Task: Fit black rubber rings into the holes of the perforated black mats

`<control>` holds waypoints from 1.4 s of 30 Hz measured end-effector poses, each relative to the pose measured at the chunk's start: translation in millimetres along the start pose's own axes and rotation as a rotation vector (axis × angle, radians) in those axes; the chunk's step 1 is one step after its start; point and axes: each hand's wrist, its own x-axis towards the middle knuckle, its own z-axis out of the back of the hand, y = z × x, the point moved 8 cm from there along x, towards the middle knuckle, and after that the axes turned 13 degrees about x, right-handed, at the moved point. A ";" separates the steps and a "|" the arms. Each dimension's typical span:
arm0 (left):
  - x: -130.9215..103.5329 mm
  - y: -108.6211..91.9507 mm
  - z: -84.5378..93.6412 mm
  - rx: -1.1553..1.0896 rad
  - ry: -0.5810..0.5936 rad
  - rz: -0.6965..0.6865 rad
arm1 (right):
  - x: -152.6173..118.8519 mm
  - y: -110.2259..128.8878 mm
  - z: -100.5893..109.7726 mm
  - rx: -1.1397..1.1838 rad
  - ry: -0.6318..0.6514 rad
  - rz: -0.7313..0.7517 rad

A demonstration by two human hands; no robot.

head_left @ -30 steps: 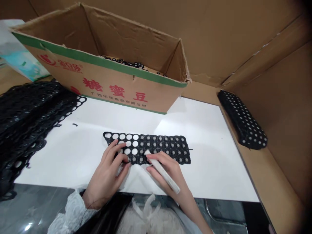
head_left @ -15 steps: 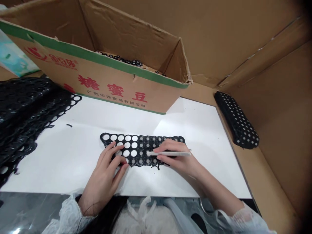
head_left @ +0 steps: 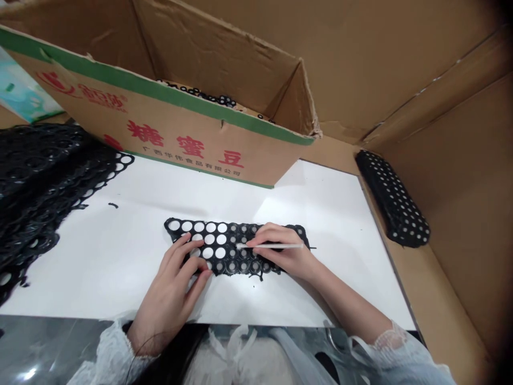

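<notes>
A black rubbery sheet of joined rings (head_left: 226, 245) lies flat on the white tabletop. Toward its left several holes show plain white; toward its right the rings have grey centres. My left hand (head_left: 172, 283) rests on the sheet's left part, fingertips on the rings, with thumb and forefinger closed at the near edge. My right hand (head_left: 284, 248) is closed around a thin white pen-like stick (head_left: 276, 246), and its left tip is at the grey-centred rings near the middle. The stick's exact kind cannot be made out. My right hand covers part of the sheet.
Behind the sheet stands an open cardboard box (head_left: 192, 141) with small black rings inside. Black ring sheets (head_left: 36, 192) are heaped at left. A black, white-dotted bundle (head_left: 393, 198) lies along the right, by a cardboard wall (head_left: 452, 198). A small black scrap (head_left: 113, 205) lies on the table.
My right hand has shifted slightly left and up with the stick, whose tip moved to rings a little further left. My left hand and the sheet have stayed in place.
</notes>
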 end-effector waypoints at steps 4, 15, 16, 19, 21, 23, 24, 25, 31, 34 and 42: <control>0.2 -0.1 -0.2 0.007 -0.001 0.001 | -0.8 3.4 2.2 -0.033 0.008 -0.002; 0.6 -0.7 1.3 0.027 -0.022 -0.013 | -12.7 -0.5 17.7 -0.025 -0.029 -0.073; 0.7 -0.9 1.4 0.026 -0.022 -0.014 | -13.7 -1.0 19.4 -0.026 -0.032 -0.083; 0.9 -0.6 0.9 0.026 -0.016 -0.010 | -17.1 -2.8 24.5 -0.029 -0.041 -0.106; 0.9 -0.4 0.9 0.029 -0.019 -0.009 | -19.3 -4.0 27.1 -0.026 -0.042 -0.116; 0.8 -0.8 1.5 0.031 -0.029 -0.014 | -21.1 -4.7 29.1 -0.021 -0.038 -0.123; 0.9 -1.0 1.7 0.032 -0.032 -0.016 | -22.0 -5.1 30.0 -0.021 -0.036 -0.129; 0.9 -0.9 1.5 0.034 -0.033 -0.017 | -22.9 -5.2 31.2 -0.022 -0.036 -0.135; -0.3 1.4 -2.1 0.071 -0.030 -0.020 | -31.5 -8.4 41.8 -0.042 -0.059 -0.173; -0.6 3.3 -3.2 0.075 -0.038 -0.012 | -35.8 -9.7 44.4 -0.047 -0.053 -0.188; -0.6 -7.3 3.5 0.216 -0.106 -0.016 | -45.3 -2.6 65.1 -0.064 -0.275 -0.226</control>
